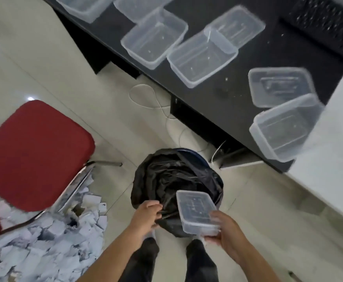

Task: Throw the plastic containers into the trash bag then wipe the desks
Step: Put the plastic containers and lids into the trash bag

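Note:
A black trash bag (166, 180) lines a bin on the floor in front of me. My left hand (146, 215) grips the bag's near rim. My right hand (225, 231) holds a clear plastic container (196, 210) by its near end, over the bag's right edge. Several more clear containers lie on the black desk (237, 88), among them one (152, 37) at the left, one (201, 55) in the middle and one (284, 127) at the desk's near right corner.
A red chair (34, 155) stands to the left, with a heap of torn paper (44, 241) under and beside it. A white desk (333, 149) adjoins the black one on the right. White cables (146, 98) lie on the tiled floor. A keyboard (329, 23) sits top right.

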